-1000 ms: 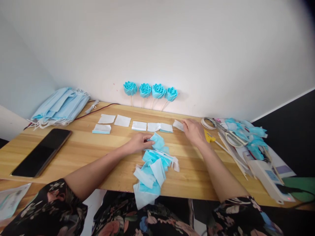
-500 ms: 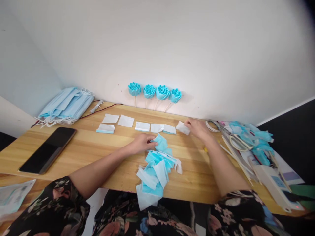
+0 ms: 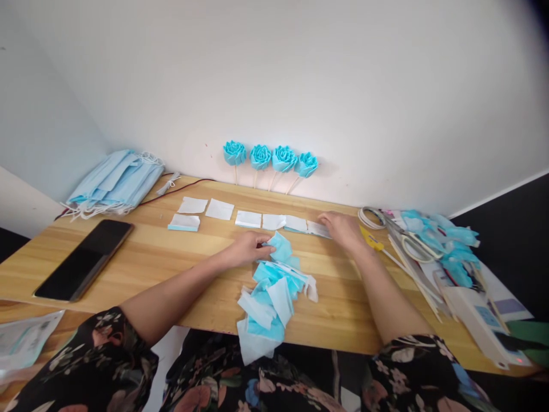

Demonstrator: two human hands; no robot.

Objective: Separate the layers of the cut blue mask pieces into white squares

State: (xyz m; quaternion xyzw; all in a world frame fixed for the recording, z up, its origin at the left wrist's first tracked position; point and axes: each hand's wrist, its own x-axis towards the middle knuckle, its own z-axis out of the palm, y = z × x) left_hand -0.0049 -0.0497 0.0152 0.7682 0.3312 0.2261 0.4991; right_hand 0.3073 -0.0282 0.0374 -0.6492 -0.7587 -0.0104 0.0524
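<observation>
My left hand [image 3: 249,249] pinches the edge of a blue piece of mask fabric [image 3: 281,247] at the top of a loose pile of blue and white cut pieces [image 3: 268,300]. The pile reaches down over the table's front edge. Farther right, my right hand [image 3: 341,230] has its fingers closed at the upper edge of a white fabric piece [image 3: 319,229], which lies on the table at the right end of a row. Several white pieces [image 3: 247,219] continue that row leftward. Three more lie farther left, one piece [image 3: 184,222] showing a blue edge strip.
Several blue fabric roses [image 3: 261,156] on sticks lean against the wall. A stack of blue masks [image 3: 115,183] and a phone [image 3: 83,260] lie left. At right are a tape roll [image 3: 371,218], a yellow-handled tool [image 3: 371,238], scissors [image 3: 418,247], blue scraps [image 3: 461,257] and a white device [image 3: 476,326].
My right hand has shifted slightly and turned the white piece from a tilt to lie level with the row. A yellow tool shows more beside my right wrist. My left hand has barely moved.
</observation>
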